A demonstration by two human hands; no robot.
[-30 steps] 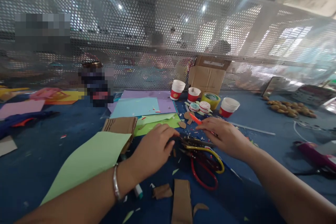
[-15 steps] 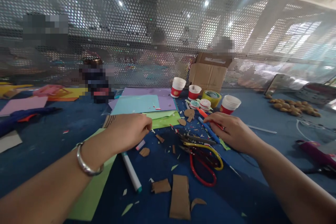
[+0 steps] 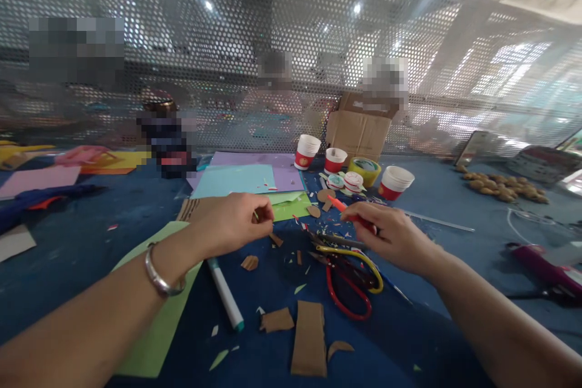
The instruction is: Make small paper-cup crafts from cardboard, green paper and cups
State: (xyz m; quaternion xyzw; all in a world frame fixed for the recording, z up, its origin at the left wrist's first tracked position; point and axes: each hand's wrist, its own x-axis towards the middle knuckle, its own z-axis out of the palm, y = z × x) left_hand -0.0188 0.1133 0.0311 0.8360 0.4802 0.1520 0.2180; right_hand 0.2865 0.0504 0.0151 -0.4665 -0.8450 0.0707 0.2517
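Note:
My right hand (image 3: 386, 233) is closed around a slim red-orange marker (image 3: 335, 202), whose bright end points to the left, above the paper scraps. My left hand (image 3: 243, 221), with a silver bangle at the wrist, is pinched; a tiny pale bit shows between its fingers, too small to name. Below my right hand lie red-handled scissors (image 3: 349, 294) and a tool with a yellow handle (image 3: 375, 270), overlapping each other. A white marker with a teal end (image 3: 226, 297) lies below my left hand. Green paper (image 3: 157, 321) is under my left forearm.
Paper cups (image 3: 307, 153), yellow tape (image 3: 365, 172) and a cardboard box (image 3: 359, 130) stand at the back. Blue paper (image 3: 234, 180) lies beyond my left hand. Cardboard pieces (image 3: 309, 339) lie in front. At right are a purple glue gun (image 3: 543, 267) and brown nut-like lumps (image 3: 504, 185).
My right hand has lifted the red-orange marker and drawn it slightly toward me. The blue pen beside it no longer shows. My left hand has moved a little right, its fingers now turned into view.

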